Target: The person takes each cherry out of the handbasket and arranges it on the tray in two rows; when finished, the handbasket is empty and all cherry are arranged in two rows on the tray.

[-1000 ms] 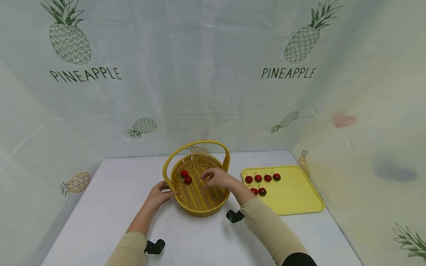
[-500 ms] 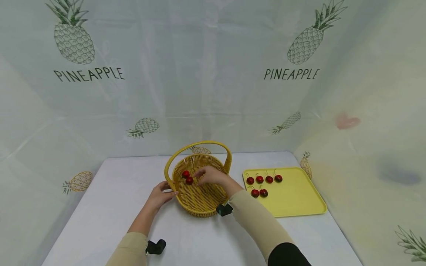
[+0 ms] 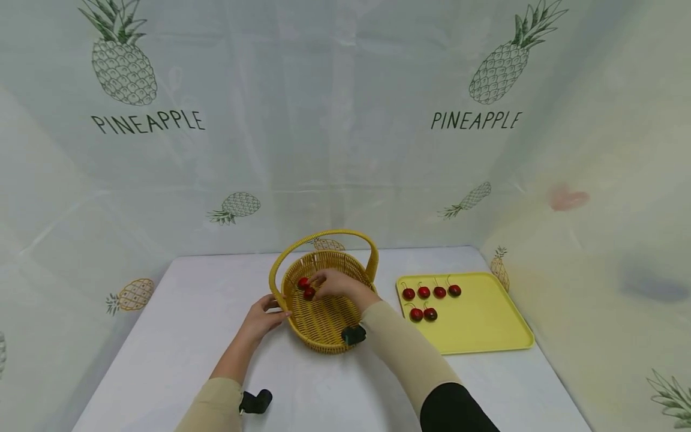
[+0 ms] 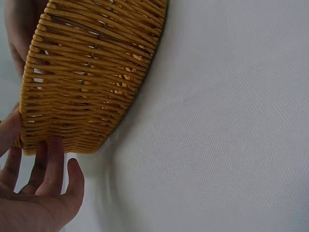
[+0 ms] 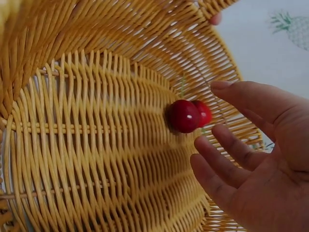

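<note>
A round yellow wicker basket (image 3: 324, 330) with a tall arched handle stands on the table. My left hand (image 3: 263, 317) holds its left side by the handle's foot; in the left wrist view the thumb lies at the rim and the fingers (image 4: 55, 159) press against the woven outer wall. Two red cherries (image 5: 183, 116) lie side by side inside, toward the basket's left. Over the basket my right hand (image 3: 337, 283) reaches in close to them. In the right wrist view its fingers (image 5: 219, 162) are spread and loosely bent, with nothing held between them.
To the basket's right is a yellow tray (image 3: 480, 321) with several stemmed cherries (image 3: 430, 314) in two rows at its left end. A pale curtain printed with pineapples (image 3: 124, 72) hangs behind the white table (image 3: 302, 396).
My right hand has moved left inside the basket, up to the two cherries. The left hand keeps its place on the basket's side. The whole head view has shifted slightly.
</note>
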The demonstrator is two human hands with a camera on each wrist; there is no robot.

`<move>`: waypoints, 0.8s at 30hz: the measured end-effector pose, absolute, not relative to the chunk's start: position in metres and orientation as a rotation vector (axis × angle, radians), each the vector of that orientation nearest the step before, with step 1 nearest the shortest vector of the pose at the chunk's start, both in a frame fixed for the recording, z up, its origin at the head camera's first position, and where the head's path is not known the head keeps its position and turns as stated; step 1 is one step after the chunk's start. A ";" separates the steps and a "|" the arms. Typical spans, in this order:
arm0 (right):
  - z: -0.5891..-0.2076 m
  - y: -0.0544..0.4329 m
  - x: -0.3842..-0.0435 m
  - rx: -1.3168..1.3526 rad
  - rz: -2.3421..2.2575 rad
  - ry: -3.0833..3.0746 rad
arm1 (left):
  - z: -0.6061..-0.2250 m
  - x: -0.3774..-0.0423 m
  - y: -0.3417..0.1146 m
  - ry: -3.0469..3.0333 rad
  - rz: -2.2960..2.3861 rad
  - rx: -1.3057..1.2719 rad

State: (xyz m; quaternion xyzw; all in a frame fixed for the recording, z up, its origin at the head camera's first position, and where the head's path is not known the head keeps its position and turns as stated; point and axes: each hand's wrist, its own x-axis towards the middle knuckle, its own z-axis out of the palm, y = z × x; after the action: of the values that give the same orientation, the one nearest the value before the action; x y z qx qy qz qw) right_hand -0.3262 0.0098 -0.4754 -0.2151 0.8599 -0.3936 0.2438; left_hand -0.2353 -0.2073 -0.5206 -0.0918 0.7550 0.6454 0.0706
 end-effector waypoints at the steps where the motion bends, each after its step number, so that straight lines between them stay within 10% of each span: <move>1: -0.477 0.008 -0.328 -0.590 -1.070 2.350 | -0.520 -0.235 -0.207 2.274 1.941 -0.276; 24: -0.500 -0.014 -0.335 -0.549 -1.016 2.329 | -0.521 -0.234 -0.206 2.272 1.970 -0.261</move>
State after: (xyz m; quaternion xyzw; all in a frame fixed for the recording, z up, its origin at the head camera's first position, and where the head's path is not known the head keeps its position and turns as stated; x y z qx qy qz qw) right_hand -0.3345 -0.0143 -0.4996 -0.2034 0.8632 -0.3767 0.2676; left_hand -0.2336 -0.2065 -0.5209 -0.0864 0.7513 0.6514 0.0613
